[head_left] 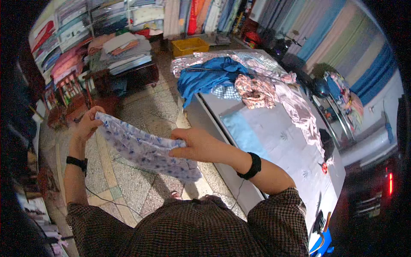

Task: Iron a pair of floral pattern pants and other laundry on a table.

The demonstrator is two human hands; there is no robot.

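Both hands, left (88,123) and right (200,144), grip the floral cloth (137,146) that hangs between them.

I see room over the flat pale-grey table (284,150) right of centre; crumpled blue cloth (198,85) blocks upper centre, blue-flowered white cloth (137,145) left of centre.

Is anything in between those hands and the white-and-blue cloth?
Nothing visible: the left hand directly holds one end of the white-and-blue cloth, and the right hand holds its upper edge.
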